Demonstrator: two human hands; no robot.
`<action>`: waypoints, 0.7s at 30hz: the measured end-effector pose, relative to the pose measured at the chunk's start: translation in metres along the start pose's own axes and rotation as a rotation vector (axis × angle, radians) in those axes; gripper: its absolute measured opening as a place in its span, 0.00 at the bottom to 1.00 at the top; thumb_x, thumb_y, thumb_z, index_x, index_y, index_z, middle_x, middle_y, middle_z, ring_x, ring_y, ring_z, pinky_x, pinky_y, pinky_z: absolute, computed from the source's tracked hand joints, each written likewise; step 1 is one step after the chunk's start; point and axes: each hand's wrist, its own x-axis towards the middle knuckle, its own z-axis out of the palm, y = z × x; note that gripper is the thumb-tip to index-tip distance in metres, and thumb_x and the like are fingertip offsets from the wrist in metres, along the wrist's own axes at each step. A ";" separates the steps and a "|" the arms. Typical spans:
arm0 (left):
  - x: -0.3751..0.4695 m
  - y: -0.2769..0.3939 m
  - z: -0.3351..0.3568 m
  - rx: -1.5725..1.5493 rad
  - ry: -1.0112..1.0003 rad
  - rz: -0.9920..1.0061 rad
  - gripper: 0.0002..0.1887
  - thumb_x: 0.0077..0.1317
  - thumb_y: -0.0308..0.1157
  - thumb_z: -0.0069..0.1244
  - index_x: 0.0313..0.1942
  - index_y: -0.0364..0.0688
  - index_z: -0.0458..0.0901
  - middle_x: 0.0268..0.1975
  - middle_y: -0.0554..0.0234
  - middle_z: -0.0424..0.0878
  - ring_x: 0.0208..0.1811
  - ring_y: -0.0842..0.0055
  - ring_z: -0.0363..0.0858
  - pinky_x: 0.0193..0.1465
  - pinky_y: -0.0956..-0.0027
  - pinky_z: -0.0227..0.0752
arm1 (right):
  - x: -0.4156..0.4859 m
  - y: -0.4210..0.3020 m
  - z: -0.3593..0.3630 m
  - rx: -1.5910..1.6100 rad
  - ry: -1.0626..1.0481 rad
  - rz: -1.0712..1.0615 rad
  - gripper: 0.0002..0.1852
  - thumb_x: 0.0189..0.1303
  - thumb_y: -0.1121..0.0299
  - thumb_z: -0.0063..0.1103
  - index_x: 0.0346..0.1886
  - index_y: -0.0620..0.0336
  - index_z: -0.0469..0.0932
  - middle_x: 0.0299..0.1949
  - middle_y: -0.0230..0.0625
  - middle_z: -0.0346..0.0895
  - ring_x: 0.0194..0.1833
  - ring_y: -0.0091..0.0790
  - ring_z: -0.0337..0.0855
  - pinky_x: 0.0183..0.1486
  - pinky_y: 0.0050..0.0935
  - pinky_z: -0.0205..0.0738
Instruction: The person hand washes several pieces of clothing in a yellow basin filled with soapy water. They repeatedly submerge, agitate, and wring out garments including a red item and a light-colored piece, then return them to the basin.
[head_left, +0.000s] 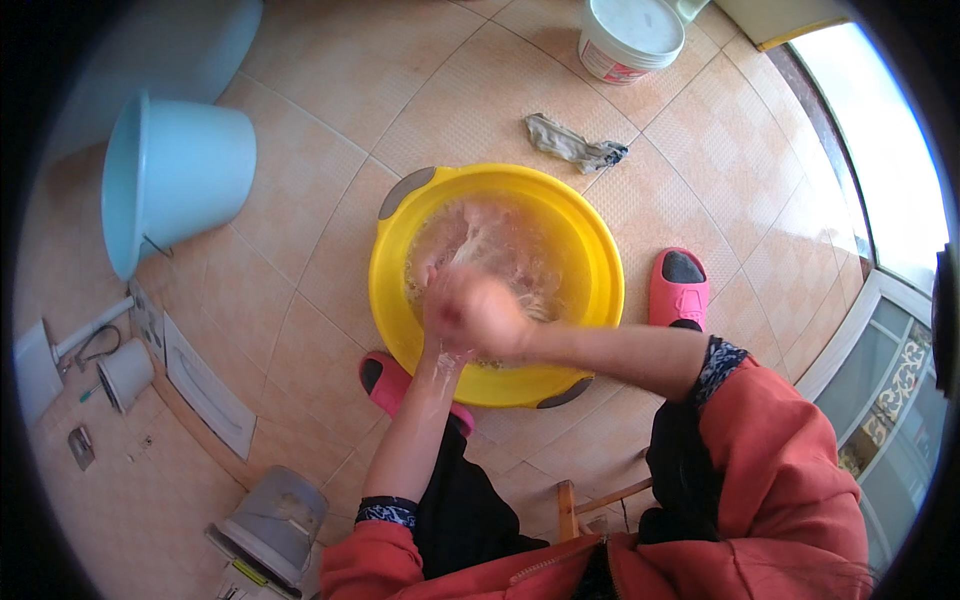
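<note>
A yellow plastic basin (607, 259) with grey grips stands on the floor before me, with cloudy pinkish water (525, 217) and some foam in it. Over its front half my left hand (442, 307) and my right hand (495, 311) are pressed together, the right lying across the left. Motion blurs them, so whether anything is between them cannot be made out. A pale streak runs from the hands into the water, either splashing water or wet cloth. My left forearm is wet. Beyond the basin a grey crumpled sock (574, 144) with a dark end lies on the tiles.
My feet in pink slippers (679, 289) flank the basin. A light-blue bucket (191, 169) lies tipped on the left, a grey bucket (274, 517) at lower left. A lidded white tub (631, 37) stands at the back. Wooden stool legs (568, 510) show beneath me.
</note>
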 end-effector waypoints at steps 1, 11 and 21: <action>0.000 0.007 -0.022 -0.054 -0.095 -0.030 0.34 0.56 0.66 0.39 0.53 0.49 0.70 0.53 0.59 0.70 0.52 0.70 0.70 0.54 0.60 0.64 | 0.001 -0.015 0.032 -0.249 0.124 0.360 0.08 0.49 0.65 0.57 0.20 0.56 0.75 0.19 0.37 0.72 0.24 0.33 0.76 0.29 0.29 0.72; 0.022 -0.041 0.002 0.089 0.205 0.197 0.24 0.61 0.54 0.39 0.53 0.52 0.68 0.53 0.66 0.70 0.55 0.70 0.67 0.57 0.57 0.62 | -0.014 -0.020 0.001 -0.192 -0.028 0.170 0.04 0.34 0.71 0.58 0.18 0.53 0.73 0.19 0.38 0.73 0.21 0.41 0.76 0.25 0.36 0.72; 0.020 -0.016 0.022 0.202 0.323 0.225 0.27 0.64 0.53 0.39 0.55 0.43 0.62 0.56 0.58 0.66 0.58 0.66 0.64 0.60 0.52 0.58 | 0.018 0.062 -0.035 -0.491 0.023 0.170 0.11 0.48 0.61 0.55 0.29 0.58 0.74 0.28 0.41 0.75 0.30 0.44 0.77 0.27 0.41 0.71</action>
